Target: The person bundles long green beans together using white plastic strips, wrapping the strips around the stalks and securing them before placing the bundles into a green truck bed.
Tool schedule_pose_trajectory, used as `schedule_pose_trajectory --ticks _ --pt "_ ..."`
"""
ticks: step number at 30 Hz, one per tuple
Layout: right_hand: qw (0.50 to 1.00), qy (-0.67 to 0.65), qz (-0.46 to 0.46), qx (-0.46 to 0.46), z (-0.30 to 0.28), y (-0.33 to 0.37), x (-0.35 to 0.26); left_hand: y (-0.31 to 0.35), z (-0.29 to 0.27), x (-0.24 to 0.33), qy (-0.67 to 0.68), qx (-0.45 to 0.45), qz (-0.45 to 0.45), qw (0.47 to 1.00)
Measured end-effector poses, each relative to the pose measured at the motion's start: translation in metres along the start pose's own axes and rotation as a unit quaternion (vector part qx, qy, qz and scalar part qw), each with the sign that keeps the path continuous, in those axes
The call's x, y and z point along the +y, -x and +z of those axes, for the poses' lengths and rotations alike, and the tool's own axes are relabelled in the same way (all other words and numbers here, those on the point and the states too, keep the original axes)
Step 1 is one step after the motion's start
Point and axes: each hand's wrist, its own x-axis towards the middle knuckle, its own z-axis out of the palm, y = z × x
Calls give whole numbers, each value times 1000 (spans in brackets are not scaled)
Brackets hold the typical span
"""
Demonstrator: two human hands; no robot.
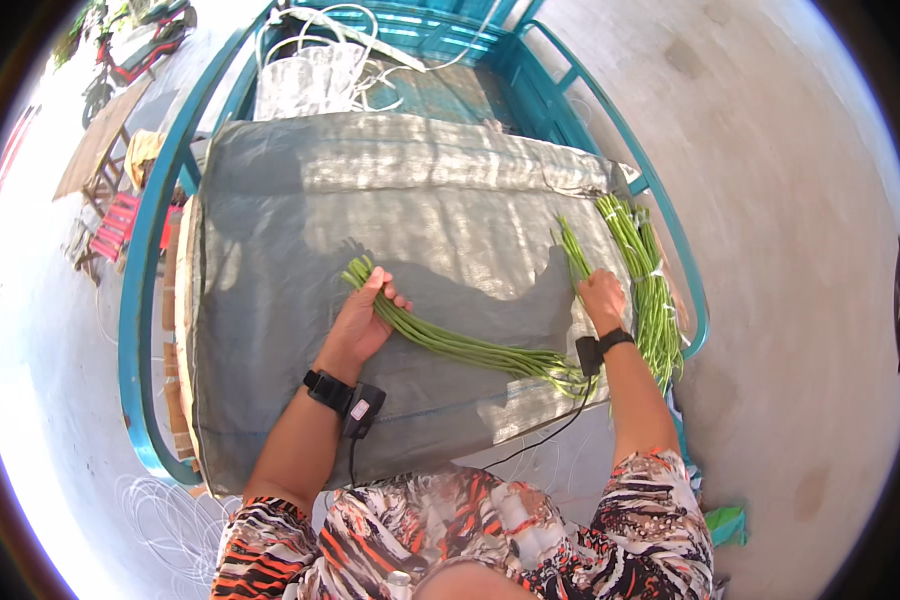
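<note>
Grey sheeting [280, 230] is seemingly serving as worktop; tied long-bean bundles [653, 300] are lying right, perhaps set aside; centrally, a loose bunch [450, 345] is being gripped by the left hand [365, 318], probably for alignment; the right hand [602, 300] is clasping beans [572, 248].

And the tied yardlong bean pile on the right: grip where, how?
Likely near mid-length, at the white tie, crosswise from above: the yardlong bean pile lies long and flat, the tie gathers beans there, and the teal rail hems its right side, the right hand its left.
</note>
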Motion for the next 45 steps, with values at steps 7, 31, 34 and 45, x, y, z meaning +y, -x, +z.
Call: schedule_pose_trajectory --ticks 7,31,34,45 --pt "898 -433 -72 25 -39 47 -67 -3 4 -3 24 -1 -5 1000" --pt "837 -478 -151 -218 -25 149 -181 -4 7 -4 -10 16 14 1000" --pt "849 -449 -154 -230 -22 152 -179 -3 3 -3 -10 15 19 1000" --pt "901 -355 -196 -156 -17 164 -180 -2 4 -2 -5 -13 0 1000"
